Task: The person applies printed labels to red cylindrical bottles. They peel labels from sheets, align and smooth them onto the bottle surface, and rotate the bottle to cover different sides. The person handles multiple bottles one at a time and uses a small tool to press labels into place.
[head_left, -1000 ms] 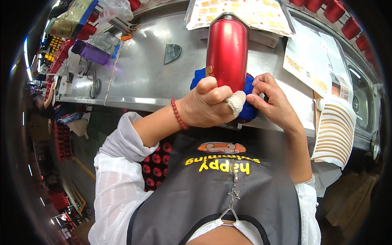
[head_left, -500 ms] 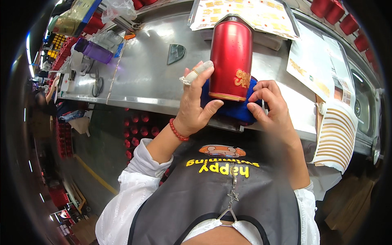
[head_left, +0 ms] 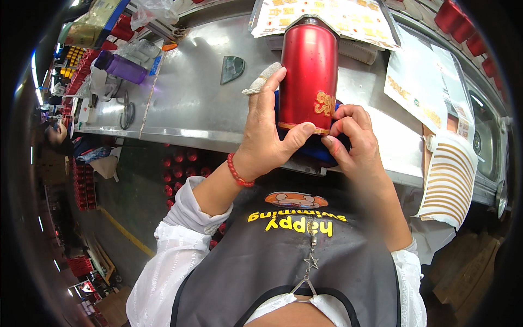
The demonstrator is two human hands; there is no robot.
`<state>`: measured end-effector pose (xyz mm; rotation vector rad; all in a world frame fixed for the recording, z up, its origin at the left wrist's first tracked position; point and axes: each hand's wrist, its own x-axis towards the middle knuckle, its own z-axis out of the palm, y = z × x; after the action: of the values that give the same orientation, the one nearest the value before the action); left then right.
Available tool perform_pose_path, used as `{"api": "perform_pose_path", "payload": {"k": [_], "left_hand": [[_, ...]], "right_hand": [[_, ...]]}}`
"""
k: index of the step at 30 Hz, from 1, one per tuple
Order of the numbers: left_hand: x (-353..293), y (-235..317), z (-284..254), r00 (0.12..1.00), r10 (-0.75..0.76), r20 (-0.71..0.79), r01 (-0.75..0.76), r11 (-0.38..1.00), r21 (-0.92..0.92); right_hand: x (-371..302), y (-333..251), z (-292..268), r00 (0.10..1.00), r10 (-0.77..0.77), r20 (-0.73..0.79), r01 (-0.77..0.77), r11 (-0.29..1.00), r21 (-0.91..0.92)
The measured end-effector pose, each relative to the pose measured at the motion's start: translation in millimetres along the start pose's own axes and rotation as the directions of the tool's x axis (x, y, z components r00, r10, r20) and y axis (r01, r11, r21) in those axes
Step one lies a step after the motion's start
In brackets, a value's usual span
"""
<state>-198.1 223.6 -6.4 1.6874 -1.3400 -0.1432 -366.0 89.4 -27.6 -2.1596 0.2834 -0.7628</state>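
Observation:
A shiny red metal canister lies with its base toward me on a blue pad. It carries a gold emblem low on its right side, and a thin gold strip runs along its near rim. My left hand grips the canister's left side, its thumb pressed on the strip; one finger wears a whitish wrap. Beside the rim at the right, my right hand is closed in a pinch, its thumb and forefinger at the strip's right end. What lies between those fingertips is too small to make out.
A sheet of gold strips hangs over the counter's right edge. Sheets of gold emblems lie behind it and at the back. On the metal counter are a dark flat scraper-like piece and a purple bottle. A sink is far right.
My left hand has shifted up and its thumb has come onto the gold strip at the rim. My right fingers have moved slightly left, closer to the rim.

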Motion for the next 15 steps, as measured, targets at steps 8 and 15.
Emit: {"api": "perform_pose_path", "payload": {"k": [8, 15], "left_hand": [[2, -6, 3, 1.000, -0.024, 0.008, 0.025, 0.988, -0.150], [6, -9, 0, 0.995, -0.074, 0.071, 0.085, 0.983, -0.160]], "right_hand": [[1, -1, 1, 1.000, -0.004, -0.005, 0.004, 1.000, -0.004], [2, 0, 2, 1.000, -0.014, -0.011, 0.014, 1.000, -0.009]]}}
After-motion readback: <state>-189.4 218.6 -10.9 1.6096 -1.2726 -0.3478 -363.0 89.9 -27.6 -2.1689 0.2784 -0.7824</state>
